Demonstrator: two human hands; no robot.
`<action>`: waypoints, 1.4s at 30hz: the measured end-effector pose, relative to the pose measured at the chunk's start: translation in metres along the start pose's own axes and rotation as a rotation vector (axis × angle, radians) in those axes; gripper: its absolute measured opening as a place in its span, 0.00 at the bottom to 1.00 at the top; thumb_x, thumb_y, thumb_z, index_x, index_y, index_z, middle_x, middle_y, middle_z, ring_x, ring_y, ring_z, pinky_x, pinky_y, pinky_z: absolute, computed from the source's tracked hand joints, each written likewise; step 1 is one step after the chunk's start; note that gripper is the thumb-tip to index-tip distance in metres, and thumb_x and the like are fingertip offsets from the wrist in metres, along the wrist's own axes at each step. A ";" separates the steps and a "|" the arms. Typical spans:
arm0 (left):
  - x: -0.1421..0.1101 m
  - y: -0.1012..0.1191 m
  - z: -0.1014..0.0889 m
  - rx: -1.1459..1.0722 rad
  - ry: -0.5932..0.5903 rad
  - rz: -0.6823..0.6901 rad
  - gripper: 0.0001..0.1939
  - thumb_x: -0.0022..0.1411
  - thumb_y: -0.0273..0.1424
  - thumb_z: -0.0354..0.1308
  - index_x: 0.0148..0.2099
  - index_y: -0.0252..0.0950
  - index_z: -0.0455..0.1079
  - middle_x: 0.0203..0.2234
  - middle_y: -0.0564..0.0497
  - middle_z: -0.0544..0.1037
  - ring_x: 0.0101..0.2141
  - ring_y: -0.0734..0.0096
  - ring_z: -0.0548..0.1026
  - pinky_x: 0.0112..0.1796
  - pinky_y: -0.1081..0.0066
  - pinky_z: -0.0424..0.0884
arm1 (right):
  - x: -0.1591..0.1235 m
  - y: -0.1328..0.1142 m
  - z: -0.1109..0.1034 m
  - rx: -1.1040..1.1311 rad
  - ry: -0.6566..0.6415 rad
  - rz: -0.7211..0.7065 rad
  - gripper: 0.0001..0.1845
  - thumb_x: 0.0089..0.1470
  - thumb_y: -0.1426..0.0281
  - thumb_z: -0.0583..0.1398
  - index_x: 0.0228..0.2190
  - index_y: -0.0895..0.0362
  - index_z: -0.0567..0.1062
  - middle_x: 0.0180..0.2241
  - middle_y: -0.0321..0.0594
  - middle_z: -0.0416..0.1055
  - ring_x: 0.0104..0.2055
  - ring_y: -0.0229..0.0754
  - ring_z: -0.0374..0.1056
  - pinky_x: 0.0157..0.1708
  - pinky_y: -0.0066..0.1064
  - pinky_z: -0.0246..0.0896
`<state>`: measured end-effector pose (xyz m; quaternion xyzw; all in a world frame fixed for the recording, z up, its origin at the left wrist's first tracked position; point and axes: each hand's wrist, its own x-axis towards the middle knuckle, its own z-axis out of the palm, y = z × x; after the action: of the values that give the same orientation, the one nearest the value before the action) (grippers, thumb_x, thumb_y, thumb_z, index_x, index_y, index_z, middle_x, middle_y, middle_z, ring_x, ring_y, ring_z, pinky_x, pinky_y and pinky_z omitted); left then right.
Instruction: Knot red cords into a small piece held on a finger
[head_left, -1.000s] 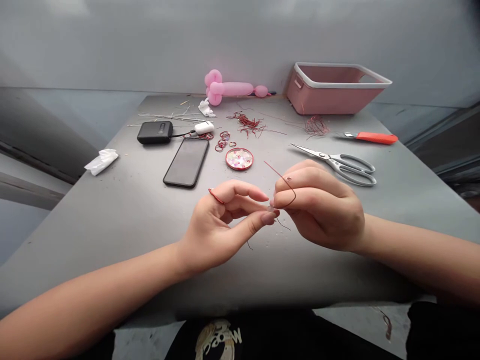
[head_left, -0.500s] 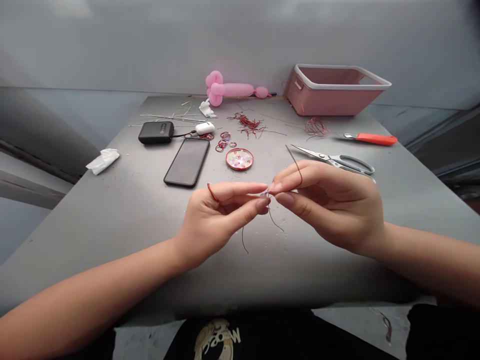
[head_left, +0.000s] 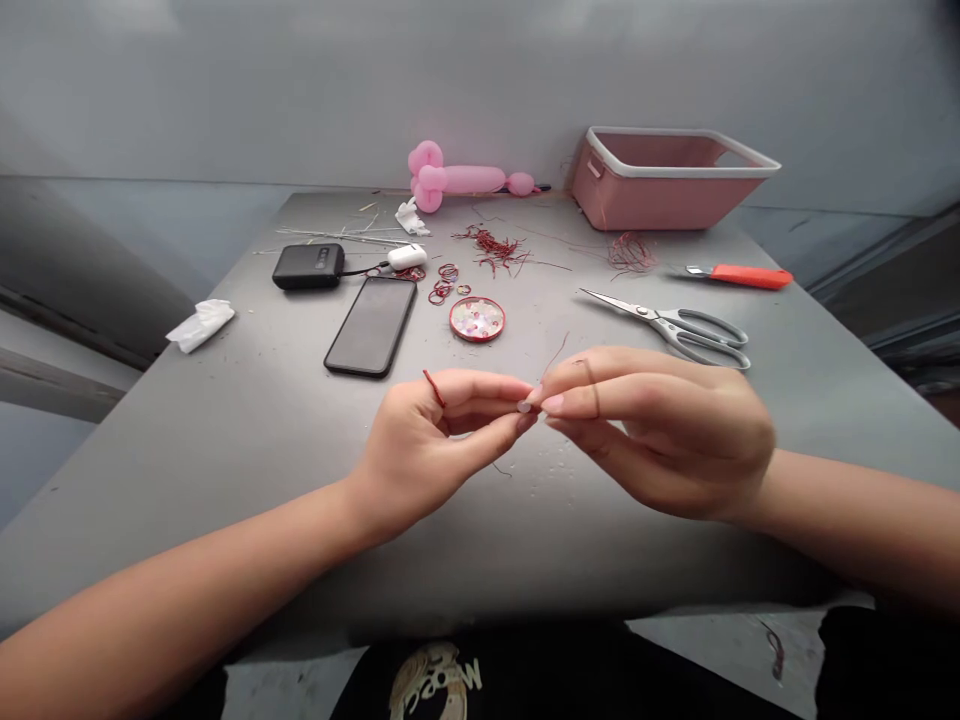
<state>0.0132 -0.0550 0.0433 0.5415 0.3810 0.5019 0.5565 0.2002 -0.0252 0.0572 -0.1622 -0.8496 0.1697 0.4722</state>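
Observation:
My left hand (head_left: 431, 435) pinches a small whitish bead (head_left: 523, 407) between thumb and fingertip. A red cord ring (head_left: 433, 388) sits around the base of its index finger. My right hand (head_left: 667, 430) is closed, its fingertips meeting the left ones at the bead. A thin dark cord (head_left: 590, 385) lies over the right fingers and appears pinched in them, though the grip itself is partly hidden. Below the left thumb a cord end (head_left: 502, 470) hangs out. Beyond the hands stands a round red-rimmed dish (head_left: 477, 320) of small pale beads.
Grey scissors (head_left: 675, 325) and an orange cutter (head_left: 750, 276) lie right. A phone (head_left: 371, 327), black power bank (head_left: 307, 266) and white earbud case (head_left: 407, 257) are left. Red cord scraps (head_left: 495, 247), finished rings (head_left: 442, 288), a pink bin (head_left: 667, 200) and a pink balloon (head_left: 472, 179) are farther back.
My right hand has shifted slightly down and its fingers have turned over the bead. The cord moved from standing above the fingers to lying across them. My left hand keeps its pinch.

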 end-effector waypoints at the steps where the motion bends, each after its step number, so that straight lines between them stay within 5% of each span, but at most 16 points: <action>1: 0.000 0.000 0.000 0.010 0.006 0.004 0.10 0.50 0.25 0.70 0.37 0.34 0.78 0.33 0.50 0.84 0.35 0.65 0.83 0.40 0.72 0.82 | 0.000 0.001 0.000 0.003 -0.011 -0.035 0.11 0.53 0.82 0.61 0.34 0.54 0.76 0.32 0.41 0.77 0.33 0.39 0.74 0.31 0.31 0.74; 6: 0.000 0.005 -0.002 -0.051 -0.005 -0.059 0.10 0.47 0.27 0.72 0.34 0.36 0.77 0.30 0.51 0.84 0.33 0.64 0.83 0.36 0.71 0.82 | 0.000 0.011 0.000 -0.018 -0.033 -0.167 0.12 0.53 0.83 0.58 0.33 0.54 0.75 0.35 0.44 0.77 0.35 0.39 0.74 0.34 0.32 0.75; 13: 0.003 0.003 -0.004 -0.212 -0.068 -0.194 0.06 0.51 0.28 0.70 0.33 0.36 0.77 0.29 0.50 0.84 0.33 0.64 0.83 0.38 0.68 0.82 | 0.002 0.028 -0.009 -0.184 -0.009 -0.367 0.11 0.58 0.74 0.59 0.30 0.45 0.78 0.30 0.35 0.78 0.34 0.40 0.75 0.32 0.31 0.76; 20: 0.003 0.004 -0.004 -0.250 -0.115 -0.248 0.06 0.50 0.27 0.70 0.32 0.36 0.78 0.27 0.52 0.83 0.33 0.66 0.83 0.39 0.70 0.81 | 0.018 0.017 -0.022 -0.269 -0.187 -0.486 0.14 0.49 0.77 0.67 0.21 0.46 0.75 0.29 0.28 0.80 0.31 0.35 0.76 0.27 0.22 0.72; 27: 0.004 -0.001 -0.006 -0.319 -0.144 -0.323 0.07 0.50 0.29 0.71 0.33 0.35 0.78 0.28 0.50 0.84 0.33 0.63 0.83 0.42 0.63 0.81 | 0.026 0.017 -0.027 -0.223 -0.295 -0.533 0.14 0.50 0.77 0.67 0.21 0.46 0.75 0.30 0.25 0.80 0.31 0.32 0.76 0.20 0.23 0.65; 31: 0.008 -0.003 -0.008 -0.329 -0.108 -0.350 0.08 0.48 0.28 0.72 0.33 0.35 0.78 0.28 0.51 0.84 0.32 0.67 0.83 0.40 0.69 0.81 | 0.020 0.023 -0.029 -0.234 -0.317 -0.422 0.12 0.50 0.75 0.67 0.26 0.43 0.77 0.34 0.26 0.81 0.33 0.36 0.76 0.21 0.27 0.65; 35: 0.011 -0.002 -0.011 -0.295 -0.060 -0.332 0.09 0.47 0.27 0.72 0.32 0.34 0.77 0.29 0.50 0.84 0.31 0.68 0.83 0.38 0.71 0.80 | 0.011 0.023 -0.032 -0.039 -0.310 -0.263 0.10 0.54 0.73 0.61 0.38 0.47 0.78 0.40 0.36 0.80 0.39 0.42 0.76 0.35 0.34 0.73; 38: 0.010 0.002 -0.011 -0.230 -0.084 -0.339 0.11 0.48 0.29 0.72 0.34 0.34 0.74 0.28 0.50 0.84 0.32 0.66 0.83 0.38 0.69 0.80 | 0.009 0.016 -0.031 0.157 -0.291 0.085 0.11 0.58 0.74 0.57 0.40 0.54 0.77 0.36 0.41 0.79 0.36 0.40 0.76 0.34 0.32 0.73; 42: 0.007 0.006 -0.009 -0.171 -0.127 -0.324 0.12 0.49 0.30 0.71 0.32 0.35 0.72 0.25 0.51 0.83 0.31 0.66 0.83 0.38 0.68 0.79 | 0.009 0.008 -0.026 0.274 -0.361 0.520 0.04 0.55 0.68 0.63 0.33 0.56 0.77 0.29 0.38 0.77 0.28 0.36 0.72 0.25 0.26 0.67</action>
<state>0.0052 -0.0469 0.0488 0.4542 0.3833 0.4013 0.6969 0.2193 -0.0110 0.0731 -0.2758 -0.8190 0.4228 0.2727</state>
